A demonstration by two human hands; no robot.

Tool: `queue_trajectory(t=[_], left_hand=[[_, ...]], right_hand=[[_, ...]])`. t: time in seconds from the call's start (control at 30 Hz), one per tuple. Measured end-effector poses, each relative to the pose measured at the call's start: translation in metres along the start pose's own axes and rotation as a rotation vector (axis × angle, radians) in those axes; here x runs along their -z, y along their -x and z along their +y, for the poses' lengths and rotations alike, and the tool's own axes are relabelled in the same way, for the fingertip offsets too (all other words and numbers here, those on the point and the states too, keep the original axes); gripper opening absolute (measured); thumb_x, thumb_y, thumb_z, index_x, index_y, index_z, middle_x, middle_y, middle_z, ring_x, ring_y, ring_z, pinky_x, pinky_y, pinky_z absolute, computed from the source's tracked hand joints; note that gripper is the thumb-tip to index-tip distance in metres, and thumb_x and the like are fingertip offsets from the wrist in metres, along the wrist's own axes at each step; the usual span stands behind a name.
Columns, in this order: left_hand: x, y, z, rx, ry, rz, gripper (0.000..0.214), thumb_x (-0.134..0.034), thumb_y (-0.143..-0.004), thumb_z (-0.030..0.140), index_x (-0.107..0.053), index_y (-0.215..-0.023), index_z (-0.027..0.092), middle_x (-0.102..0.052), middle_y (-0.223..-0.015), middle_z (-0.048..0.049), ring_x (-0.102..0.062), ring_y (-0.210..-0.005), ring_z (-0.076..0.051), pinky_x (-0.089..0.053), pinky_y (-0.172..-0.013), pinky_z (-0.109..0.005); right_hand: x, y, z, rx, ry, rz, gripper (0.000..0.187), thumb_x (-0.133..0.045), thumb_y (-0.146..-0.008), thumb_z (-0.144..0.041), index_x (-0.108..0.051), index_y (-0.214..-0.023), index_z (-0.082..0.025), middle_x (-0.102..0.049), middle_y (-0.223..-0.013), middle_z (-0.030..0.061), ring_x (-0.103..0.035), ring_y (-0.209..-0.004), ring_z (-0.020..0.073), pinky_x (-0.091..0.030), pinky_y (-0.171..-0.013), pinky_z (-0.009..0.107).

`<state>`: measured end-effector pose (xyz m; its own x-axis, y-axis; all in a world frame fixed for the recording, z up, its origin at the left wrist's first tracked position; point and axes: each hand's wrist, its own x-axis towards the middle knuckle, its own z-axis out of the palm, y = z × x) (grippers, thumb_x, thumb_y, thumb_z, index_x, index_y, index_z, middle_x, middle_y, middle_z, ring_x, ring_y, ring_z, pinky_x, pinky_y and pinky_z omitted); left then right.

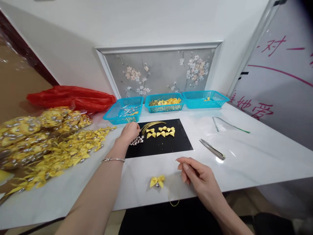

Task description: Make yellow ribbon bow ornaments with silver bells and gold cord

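Observation:
My left hand (129, 132) reaches onto the black mat (168, 143), its fingers curled over a small heap of silver bells (137, 140); whether it grips one is hidden. Several yellow ribbon bows (161, 132) and a bundle of gold cords (150, 125) lie on the mat just right of that hand. My right hand (195, 174) rests near the table's front edge with its fingers loosely bent and nothing seen in them. A finished yellow bow with a bell (157, 181) lies left of it, and a thin gold cord loop (173, 197) sits beside it.
Metal tweezers (212, 149) lie right of the mat. Three blue baskets (163, 103) stand at the back. A heap of finished yellow bows (63, 153), bags of them (26, 130) and a red plastic bag (73, 96) fill the left. A clear film strip (228, 125) lies at right.

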<state>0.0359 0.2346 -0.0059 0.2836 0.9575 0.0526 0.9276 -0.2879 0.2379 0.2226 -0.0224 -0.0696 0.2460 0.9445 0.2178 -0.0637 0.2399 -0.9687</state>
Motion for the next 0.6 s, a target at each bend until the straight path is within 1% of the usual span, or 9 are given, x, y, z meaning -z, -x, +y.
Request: queue_trajectory(t=[0.17,0.27,0.37,0.43,0.5,0.6], left_hand=[[-0.001,0.000,0.004,0.033,0.116,0.031,0.034,-0.065,-0.093,0.031,-0.061,-0.124,0.019,-0.064,-0.126,-0.0101,-0.066,-0.106,-0.026,-0.057,-0.086,-0.045],[0.005,0.004,0.005,0.048,0.228,0.074,0.033,-0.065,-0.094,0.031,-0.061,-0.124,0.019,-0.064,-0.126,-0.0101,-0.066,-0.105,-0.026,-0.057,-0.086,-0.046],[0.015,0.013,0.009,0.055,0.386,0.125,0.032,-0.063,-0.095,0.031,-0.061,-0.124,0.018,-0.065,-0.123,-0.0096,-0.067,-0.100,-0.024,-0.058,-0.083,-0.045],[0.022,0.024,0.016,0.045,0.511,0.154,0.032,-0.062,-0.095,0.032,-0.060,-0.123,0.017,-0.067,-0.119,-0.0091,-0.068,-0.095,-0.023,-0.059,-0.080,-0.043],[0.029,0.042,0.024,0.012,0.635,0.168,0.030,-0.062,-0.095,0.032,-0.061,-0.121,0.016,-0.068,-0.114,-0.0082,-0.069,-0.090,-0.021,-0.059,-0.077,-0.041],[0.035,0.083,0.038,-0.069,0.797,0.134,0.021,-0.061,-0.095,0.030,-0.065,-0.109,0.015,-0.070,-0.098,-0.0051,-0.069,-0.084,-0.019,-0.058,-0.075,-0.038]], right_hand=[[-0.001,-0.002,0.000,-0.003,0.002,-0.011,0.028,-0.057,-0.095,-0.041,-0.073,-0.100,-0.018,-0.062,-0.075,0.0020,-0.055,-0.055,0.0110,-0.046,-0.053,0.024],[-0.001,-0.002,0.002,-0.004,-0.006,-0.014,0.028,-0.057,-0.095,-0.041,-0.073,-0.102,-0.019,-0.062,-0.079,0.0027,-0.055,-0.056,0.0108,-0.046,-0.054,0.024],[-0.001,-0.001,0.005,-0.003,-0.021,-0.018,0.028,-0.057,-0.095,-0.042,-0.073,-0.102,-0.020,-0.063,-0.082,0.0030,-0.054,-0.056,0.0103,-0.045,-0.054,0.025],[-0.001,0.000,0.006,-0.007,-0.033,-0.022,0.029,-0.058,-0.094,-0.043,-0.074,-0.101,-0.020,-0.062,-0.082,0.0027,-0.054,-0.055,0.0102,-0.045,-0.054,0.025],[-0.001,-0.001,0.004,-0.021,-0.050,-0.026,0.030,-0.060,-0.093,-0.045,-0.074,-0.101,-0.020,-0.062,-0.081,0.0026,-0.053,-0.056,0.0103,-0.045,-0.055,0.025],[-0.002,-0.005,-0.004,-0.068,-0.092,-0.029,0.034,-0.064,-0.090,-0.049,-0.074,-0.100,-0.018,-0.062,-0.081,0.0029,-0.052,-0.057,0.0102,-0.044,-0.056,0.026]])
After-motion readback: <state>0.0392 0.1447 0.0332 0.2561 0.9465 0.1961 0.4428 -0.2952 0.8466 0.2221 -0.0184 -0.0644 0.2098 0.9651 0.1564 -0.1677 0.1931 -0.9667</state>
